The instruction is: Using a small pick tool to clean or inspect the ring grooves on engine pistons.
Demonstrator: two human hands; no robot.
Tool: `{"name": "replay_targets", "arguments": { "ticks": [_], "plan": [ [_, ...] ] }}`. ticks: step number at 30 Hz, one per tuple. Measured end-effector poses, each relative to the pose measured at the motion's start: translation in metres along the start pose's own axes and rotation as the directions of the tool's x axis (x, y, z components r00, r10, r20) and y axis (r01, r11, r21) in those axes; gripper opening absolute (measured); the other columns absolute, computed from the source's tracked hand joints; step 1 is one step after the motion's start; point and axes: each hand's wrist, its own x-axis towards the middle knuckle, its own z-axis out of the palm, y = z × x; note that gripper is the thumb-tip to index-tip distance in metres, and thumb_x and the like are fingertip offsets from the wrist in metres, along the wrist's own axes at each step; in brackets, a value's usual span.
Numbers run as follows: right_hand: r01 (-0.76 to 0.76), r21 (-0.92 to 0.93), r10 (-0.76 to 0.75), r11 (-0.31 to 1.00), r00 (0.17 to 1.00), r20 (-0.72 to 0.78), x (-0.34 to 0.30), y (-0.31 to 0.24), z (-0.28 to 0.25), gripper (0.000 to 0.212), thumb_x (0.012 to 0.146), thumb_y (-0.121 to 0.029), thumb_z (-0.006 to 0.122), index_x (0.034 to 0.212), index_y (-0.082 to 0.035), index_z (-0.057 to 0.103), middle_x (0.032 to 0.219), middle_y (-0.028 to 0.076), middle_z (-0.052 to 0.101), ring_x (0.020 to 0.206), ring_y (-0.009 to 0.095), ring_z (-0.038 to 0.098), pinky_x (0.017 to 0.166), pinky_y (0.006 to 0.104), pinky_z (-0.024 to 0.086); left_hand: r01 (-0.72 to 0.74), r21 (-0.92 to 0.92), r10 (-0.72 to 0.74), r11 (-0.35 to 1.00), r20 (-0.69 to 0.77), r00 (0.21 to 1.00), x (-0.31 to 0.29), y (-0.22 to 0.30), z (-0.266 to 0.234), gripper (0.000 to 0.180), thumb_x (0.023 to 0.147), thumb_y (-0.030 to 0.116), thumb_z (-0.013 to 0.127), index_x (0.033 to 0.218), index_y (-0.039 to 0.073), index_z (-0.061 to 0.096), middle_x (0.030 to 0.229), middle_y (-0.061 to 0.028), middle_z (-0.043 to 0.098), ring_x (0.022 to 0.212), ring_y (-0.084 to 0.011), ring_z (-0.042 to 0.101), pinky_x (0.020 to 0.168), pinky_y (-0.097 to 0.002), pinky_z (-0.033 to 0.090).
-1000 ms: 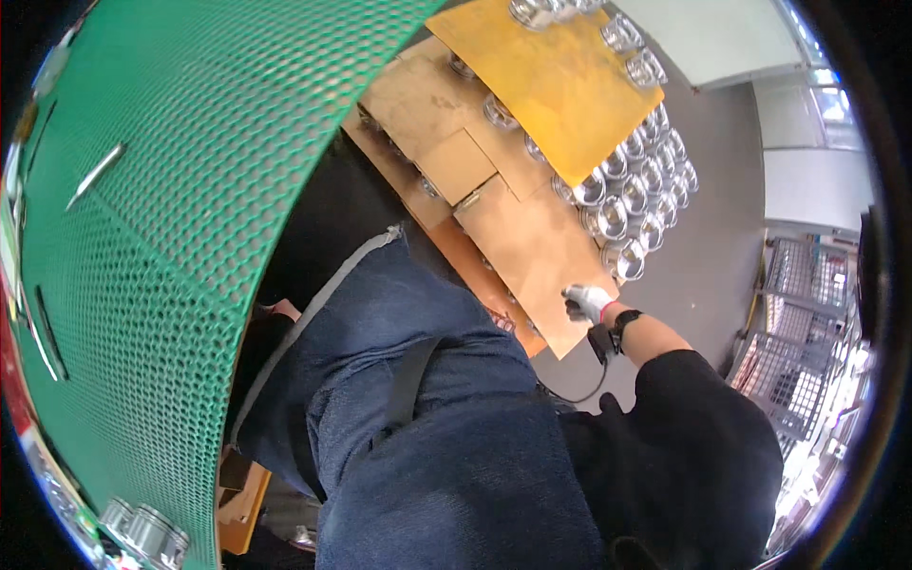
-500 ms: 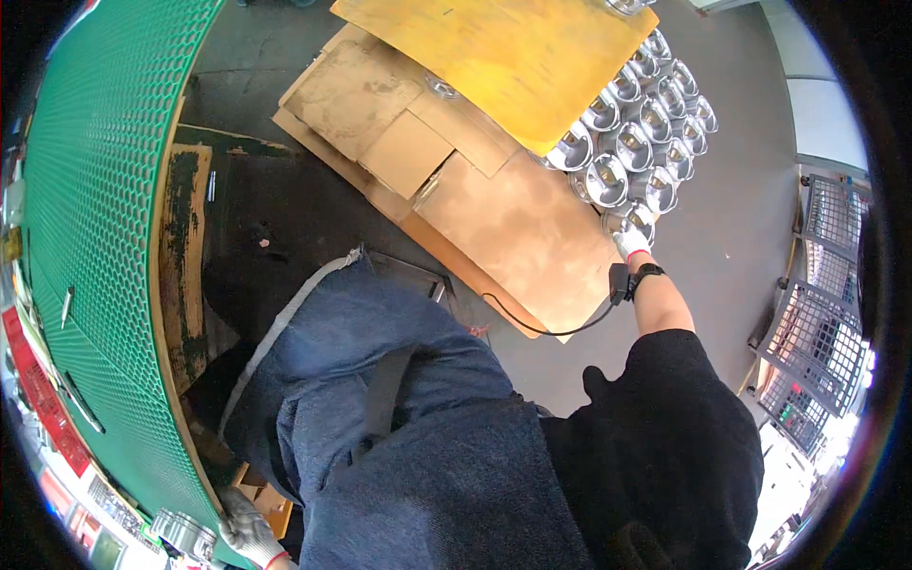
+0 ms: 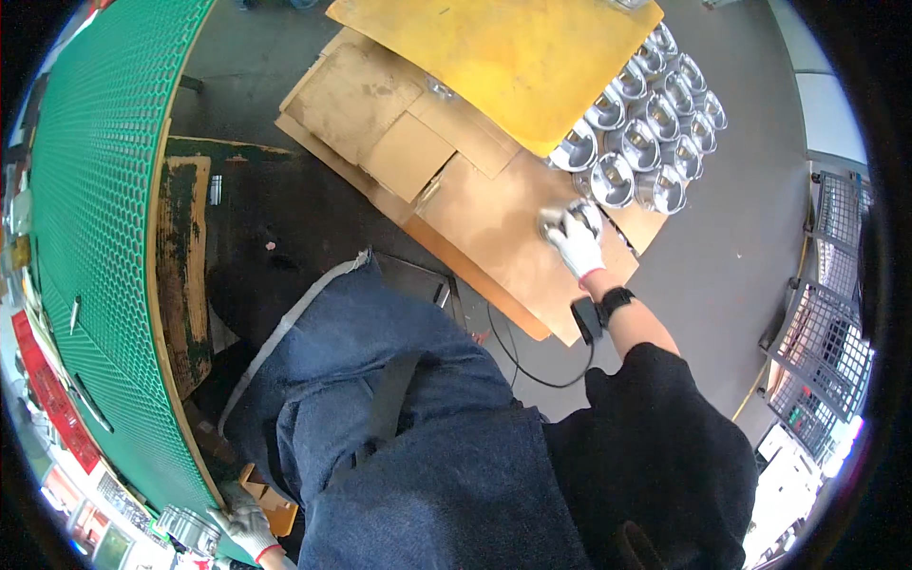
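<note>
While the gloved right hand (image 3: 573, 237) is closed around one shiny metal cup (image 3: 562, 220) right of centre, apparently lifted from the packed rows (image 3: 655, 114) on the cardboard sheet (image 3: 484, 209), another metal part (image 3: 188, 528) is touched by the half-curled left hand (image 3: 249, 528) at the lower left counter (image 3: 104, 190) edge.

metal cups (image 3: 646, 123) on cardboard sheets (image 3: 494, 218), right end | board (image 3: 513, 57) overlapping cups | mesh table (image 3: 95, 218) far left
</note>
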Motion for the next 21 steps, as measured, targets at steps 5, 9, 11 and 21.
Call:
{"name": "replay_targets", "arguments": {
  "ticks": [5,9,11,21],
  "plan": [
    [0.121,-0.193,-0.122,0.974,0.993,0.004,0.035,-0.041,-0.015,0.052,0.090,-0.042,0.056,0.130,-0.010,0.052,0.118,0.024,0.059,0.110,0.040,0.057,0.094,0.0462,0.046,-0.097,-0.035,0.086,0.995,-0.241,0.967,0.009,-0.013,-0.008,0.066,0.092,0.047,0.060,0.139,0.002,0.045,0.143,-0.0164,0.047,0.133,-0.0246,0.043,0.116,-0.0360,0.027],
    [0.059,-0.242,-0.139,0.969,0.934,-0.329,0.030,-0.062,-0.056,0.072,0.081,-0.040,0.069,0.142,-0.015,0.043,0.126,0.027,0.055,0.114,0.044,0.054,0.096,0.0481,0.045,-0.173,-0.040,0.156,0.984,-0.267,0.951,0.002,-0.020,0.006,0.077,0.090,0.045,0.064,0.144,-0.003,0.036,0.148,-0.0184,0.040,0.138,-0.0273,0.036,0.118,-0.0370,0.023],
    [-0.031,-0.264,-0.066,0.964,0.935,-0.349,0.048,-0.039,-0.052,0.087,0.074,-0.046,0.073,0.148,-0.020,0.036,0.128,0.030,0.052,0.114,0.042,0.056,0.096,0.0478,0.046,-0.243,-0.116,0.186,0.963,-0.365,0.912,0.007,-0.026,0.019,0.080,0.091,0.046,0.062,0.144,-0.006,0.034,0.148,-0.0190,0.040,0.138,-0.0280,0.035,0.119,-0.0371,0.021],
    [0.043,-0.119,-0.048,0.992,0.998,-0.036,0.085,-0.055,-0.053,0.100,0.058,-0.039,0.083,0.143,-0.008,0.039,0.111,0.020,0.067,0.101,0.036,0.065,0.086,0.0413,0.053,-0.282,-0.010,0.249,0.959,-0.443,0.861,-0.013,-0.022,0.050,0.047,0.096,0.041,0.057,0.129,0.007,0.053,0.112,-0.0117,0.063,0.103,-0.0247,0.061,0.100,-0.0393,0.045]
  ]
}}
